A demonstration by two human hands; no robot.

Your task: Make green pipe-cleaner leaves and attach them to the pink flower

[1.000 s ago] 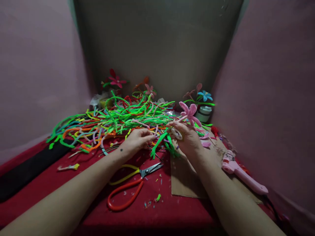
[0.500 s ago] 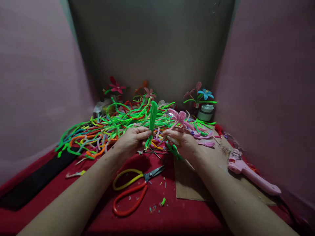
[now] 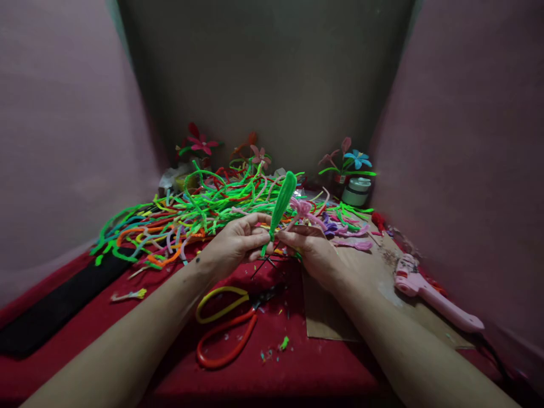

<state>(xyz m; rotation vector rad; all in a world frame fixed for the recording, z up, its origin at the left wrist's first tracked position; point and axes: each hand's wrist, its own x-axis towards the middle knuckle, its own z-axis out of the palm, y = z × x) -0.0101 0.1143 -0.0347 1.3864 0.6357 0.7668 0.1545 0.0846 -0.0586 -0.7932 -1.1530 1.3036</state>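
Observation:
Between the fingertips of my left hand is the base of a green pipe-cleaner leaf, its broad blade pointing up and tilted to the right. My right hand is closed on the stem of a pink pipe-cleaner flower, whose petals stand above the knuckles. The fingertips of both hands nearly meet at the foot of the leaf. Thin dark stems or wires show below them. Just nearer to me, scissors with one yellow and one red handle lie on the red cloth.
A heap of loose pipe cleaners, mostly green, spreads behind my hands. A pink glue gun rests on cardboard at the right. Finished flowers and a lidded jar stand at the back. A black strip lies left.
The green leaf has tilted from upright toward the right. My hands have come closer together, and the pink flower has shifted slightly left and turned.

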